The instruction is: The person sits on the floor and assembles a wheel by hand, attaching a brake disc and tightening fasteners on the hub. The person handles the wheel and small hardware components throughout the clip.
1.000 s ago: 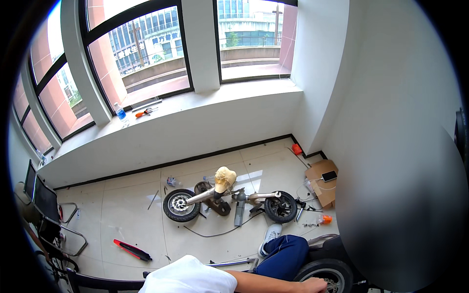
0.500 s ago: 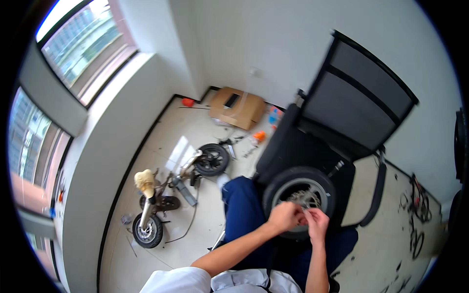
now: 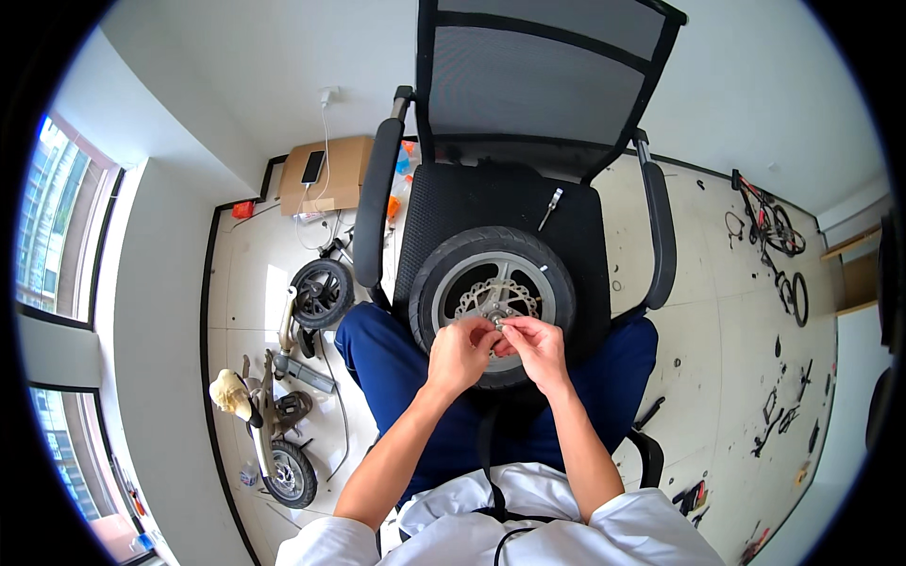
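Note:
A wheel (image 3: 438, 267) with a black tyre and grey spoked rim lies on the black chair seat (image 3: 585, 274) in front of me. A silver brake disc (image 3: 522, 295) with a wavy, holed edge is on its upper face. My left hand (image 3: 460, 357) and my right hand (image 3: 536, 351) meet over the hub, fingers closed in a pinch. Between the right fingertips shows a small metal part (image 3: 499, 324), too small to name. What the left fingers hold, if anything, is hidden. The near part of the disc is covered by my hands.
A screwdriver-like tool (image 3: 550, 209) lies on the seat behind the wheel. Left on the floor are a partly dismantled scooter-like frame (image 3: 269, 415), a loose wheel (image 3: 323, 293) and a cardboard box (image 3: 344, 170) with a phone (image 3: 312, 167). A small red bicycle (image 3: 755, 203) and scattered parts lie right.
My view has turned right and levelled, so the chair and wheel now sit in the middle. My hands stay together over the hub, fingers still pinched.

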A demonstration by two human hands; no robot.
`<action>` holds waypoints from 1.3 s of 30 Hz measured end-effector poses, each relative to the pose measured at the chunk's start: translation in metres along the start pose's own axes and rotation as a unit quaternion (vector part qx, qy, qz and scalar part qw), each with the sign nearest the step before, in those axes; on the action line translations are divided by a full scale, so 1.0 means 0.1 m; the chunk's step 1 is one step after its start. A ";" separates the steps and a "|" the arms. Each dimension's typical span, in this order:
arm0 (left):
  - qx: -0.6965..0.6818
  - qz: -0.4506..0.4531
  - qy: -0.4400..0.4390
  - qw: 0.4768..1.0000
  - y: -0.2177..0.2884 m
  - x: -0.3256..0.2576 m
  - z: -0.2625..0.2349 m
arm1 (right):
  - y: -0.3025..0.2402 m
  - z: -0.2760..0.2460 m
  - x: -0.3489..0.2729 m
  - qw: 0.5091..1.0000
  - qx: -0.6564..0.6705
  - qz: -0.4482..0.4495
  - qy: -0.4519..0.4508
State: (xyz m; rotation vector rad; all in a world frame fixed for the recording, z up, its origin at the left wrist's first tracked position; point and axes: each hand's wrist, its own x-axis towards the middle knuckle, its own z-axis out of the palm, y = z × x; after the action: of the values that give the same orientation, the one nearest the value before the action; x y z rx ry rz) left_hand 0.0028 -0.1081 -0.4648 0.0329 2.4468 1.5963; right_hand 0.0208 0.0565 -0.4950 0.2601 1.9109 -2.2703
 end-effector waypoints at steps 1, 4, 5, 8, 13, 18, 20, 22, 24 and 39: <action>-0.002 0.002 0.000 1.000 -0.01 0.00 0.01 | 0.01 0.01 -0.01 1.000 -0.007 -0.003 0.004; 0.010 0.021 -0.005 1.000 -0.01 0.02 -0.02 | 0.00 0.07 -0.02 0.999 -0.030 -0.015 0.020; 0.026 0.036 -0.013 0.999 0.01 0.02 -0.03 | 0.00 0.08 -0.03 0.998 -0.043 -0.021 0.031; 0.069 0.118 -0.023 0.990 0.01 0.05 -0.08 | 0.00 0.10 -0.06 0.994 -0.086 -0.038 0.054; 0.088 0.209 -0.051 0.973 -0.06 0.15 -0.11 | -0.07 0.05 -0.04 0.982 -0.170 -0.075 0.037; 0.087 0.207 -0.040 0.974 -0.23 0.24 -0.05 | -0.22 0.11 -0.06 0.931 -0.307 -0.194 0.041; 0.091 0.219 -0.028 0.971 -0.24 0.23 -0.03 | -0.30 0.15 -0.10 0.907 -0.364 -0.210 0.030; 0.094 0.227 -0.017 0.969 -0.24 0.22 -0.01 | -0.30 0.13 -0.08 0.894 -0.384 -0.229 0.022; 0.113 0.231 -0.016 0.966 -0.23 0.23 -0.02 | -0.27 0.09 -0.05 0.890 -0.394 -0.231 0.008; 0.119 0.210 -0.006 0.970 -0.19 0.20 0.00 | -0.23 0.10 -0.21 0.885 -0.418 -0.205 0.026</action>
State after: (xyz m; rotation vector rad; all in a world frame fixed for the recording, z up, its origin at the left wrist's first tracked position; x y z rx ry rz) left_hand -0.0149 -0.1137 -0.4856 0.6355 2.7383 1.4190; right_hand 0.0357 0.0506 -0.4659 -0.2227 2.9598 -1.3723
